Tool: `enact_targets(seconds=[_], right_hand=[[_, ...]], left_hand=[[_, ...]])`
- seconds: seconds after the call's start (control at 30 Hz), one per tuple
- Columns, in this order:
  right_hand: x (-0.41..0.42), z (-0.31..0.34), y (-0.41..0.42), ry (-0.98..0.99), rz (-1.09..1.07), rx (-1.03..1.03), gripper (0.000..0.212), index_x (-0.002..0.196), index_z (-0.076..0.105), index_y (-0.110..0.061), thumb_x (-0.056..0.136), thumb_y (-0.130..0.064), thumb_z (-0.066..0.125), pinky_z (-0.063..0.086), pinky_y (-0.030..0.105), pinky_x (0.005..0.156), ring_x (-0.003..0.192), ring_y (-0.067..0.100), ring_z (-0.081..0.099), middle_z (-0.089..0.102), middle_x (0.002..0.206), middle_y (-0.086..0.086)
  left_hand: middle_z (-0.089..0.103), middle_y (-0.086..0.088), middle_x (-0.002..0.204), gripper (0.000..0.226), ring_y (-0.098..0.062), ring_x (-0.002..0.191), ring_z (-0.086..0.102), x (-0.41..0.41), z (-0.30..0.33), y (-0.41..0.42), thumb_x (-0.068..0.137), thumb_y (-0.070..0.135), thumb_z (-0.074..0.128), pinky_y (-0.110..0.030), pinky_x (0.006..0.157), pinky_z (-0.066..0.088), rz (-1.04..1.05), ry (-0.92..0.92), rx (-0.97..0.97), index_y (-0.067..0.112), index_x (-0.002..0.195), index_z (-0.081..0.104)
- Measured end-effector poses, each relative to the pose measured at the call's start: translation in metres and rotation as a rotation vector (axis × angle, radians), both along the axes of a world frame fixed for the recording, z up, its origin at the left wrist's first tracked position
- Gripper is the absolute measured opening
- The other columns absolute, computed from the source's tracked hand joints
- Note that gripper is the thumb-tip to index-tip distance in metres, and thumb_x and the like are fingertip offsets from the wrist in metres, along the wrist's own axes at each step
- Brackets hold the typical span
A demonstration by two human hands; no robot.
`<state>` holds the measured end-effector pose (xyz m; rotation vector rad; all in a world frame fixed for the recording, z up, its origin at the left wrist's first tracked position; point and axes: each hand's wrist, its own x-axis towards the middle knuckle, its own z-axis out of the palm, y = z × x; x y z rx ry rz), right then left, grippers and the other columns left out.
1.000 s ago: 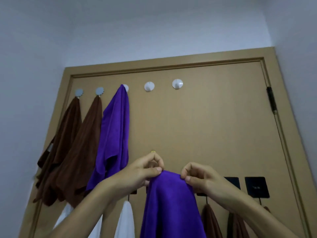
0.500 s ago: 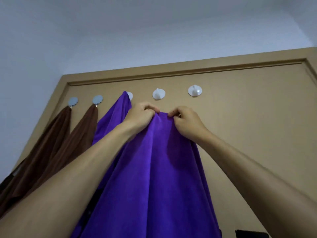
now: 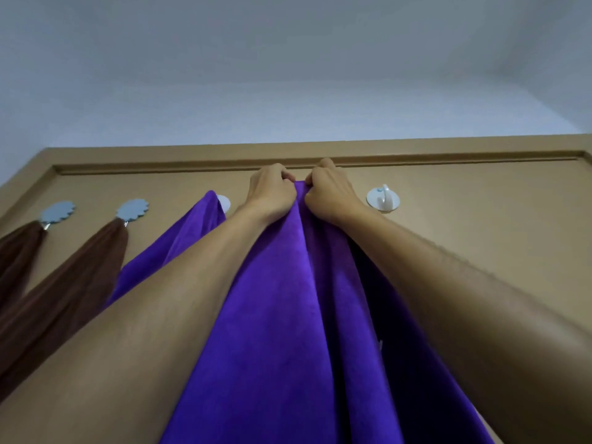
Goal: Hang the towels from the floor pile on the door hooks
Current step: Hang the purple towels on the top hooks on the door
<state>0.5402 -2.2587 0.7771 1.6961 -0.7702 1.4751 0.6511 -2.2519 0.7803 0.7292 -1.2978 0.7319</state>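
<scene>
A purple towel [image 3: 288, 315] hangs down from both my hands, high against the tan door [image 3: 480, 251]. My left hand [image 3: 272, 190] and my right hand [image 3: 330, 190] pinch its top edge side by side, close under the door's top frame. The hook behind my hands is hidden. A bare white hook [image 3: 383, 197] sits just right of my right hand. Another purple towel [image 3: 192, 232] hangs from a white hook [image 3: 224, 203] left of my left wrist.
Two brown towels [image 3: 80, 267] [image 3: 16, 251] hang from silver scalloped hooks [image 3: 132, 209] [image 3: 57, 213] at the left. The door frame [image 3: 288, 152] and a white wall lie above.
Both hands have lifted the purple towel's top edge from waist level up past the white hooks to the top of the door. The view has tilted upward and closer.
</scene>
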Motion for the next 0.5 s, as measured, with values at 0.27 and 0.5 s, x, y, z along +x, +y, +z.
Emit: enact_targets(seconds=[0.27, 0.5], right_hand=[[0.004, -0.015, -0.013, -0.088, 0.131, -0.102, 0.028, 0.058, 0.05, 0.007, 0.079, -0.011, 0.046, 0.039, 0.038, 0.059, 0.071, 0.038, 0.05, 0.054, 0.062, 0.022], [-0.004, -0.044, -0.008, 0.003, 0.214, -0.022, 0.034, 0.062, 0.032, -0.016, 0.093, -0.027, 0.036, 0.026, 0.033, 0.067, 0.077, 0.027, 0.042, 0.042, 0.068, 0.002]], left_hand=[[0.052, -0.003, 0.072, 0.034, -0.026, 0.071, 0.045, 0.015, -0.005, -0.011, 0.089, 0.018, 0.038, -0.031, 0.058, 0.028, 0.19, -0.048, 0.105, 0.014, 0.055, 0.041], [0.064, -0.007, 0.117, 0.035, -0.028, 0.114, 0.052, 0.017, -0.051, 0.012, 0.088, 0.01, 0.035, -0.041, 0.095, 0.043, 0.197, -0.118, 0.056, 0.008, 0.106, 0.066]])
